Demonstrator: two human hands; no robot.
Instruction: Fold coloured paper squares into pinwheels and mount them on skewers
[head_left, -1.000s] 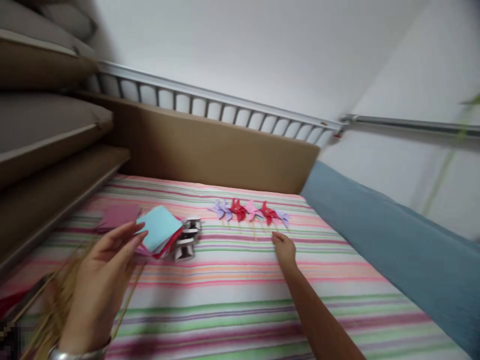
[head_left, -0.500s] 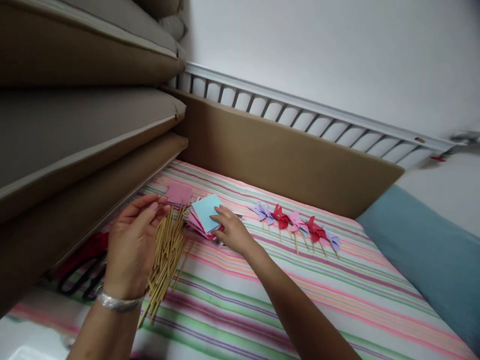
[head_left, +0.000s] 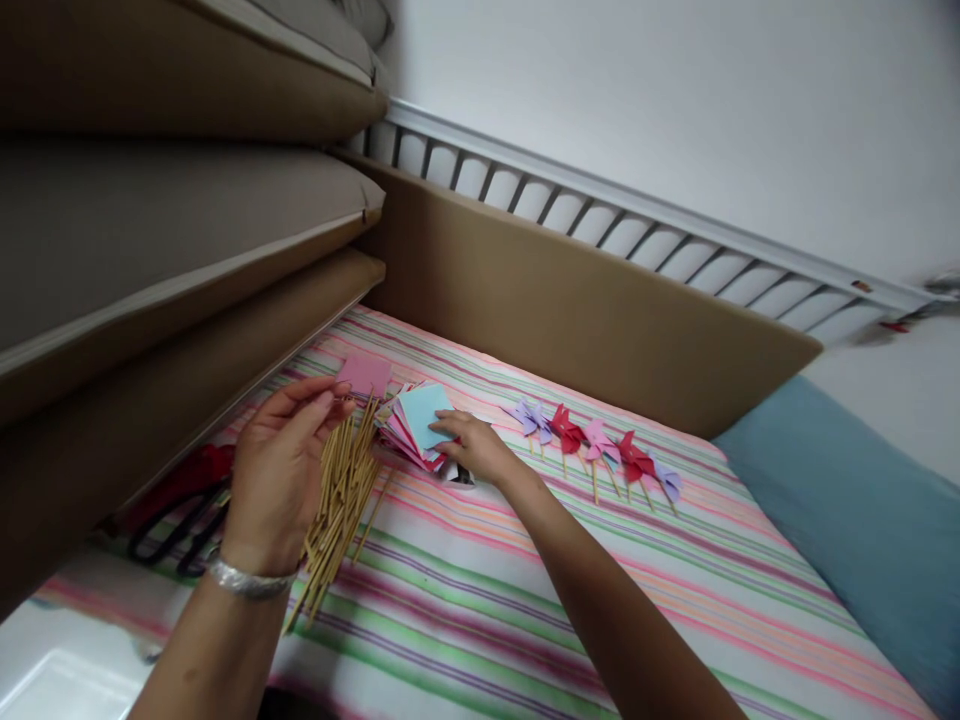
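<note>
- Right hand [head_left: 476,450] lay on the stack of coloured paper squares [head_left: 416,425], fingertips flat on the pale blue top sheet, fingers loosely apart, nothing pinched that I could tell.
- Left hand [head_left: 281,470] hovered spread over the bamboo skewers [head_left: 341,505], which ran lengthwise toward the person.
- The stack sat just right of the skewers on the striped bedsheet [head_left: 525,600]; paper pinwheels [head_left: 592,445] lined up beyond.

Paper squares [head_left: 421,425] touched by right hand [head_left: 480,452]; bamboo sticks [head_left: 337,510] under left hand [head_left: 281,465]; pinwheels [head_left: 592,445] laid on striped bed [head_left: 600,600].
</note>
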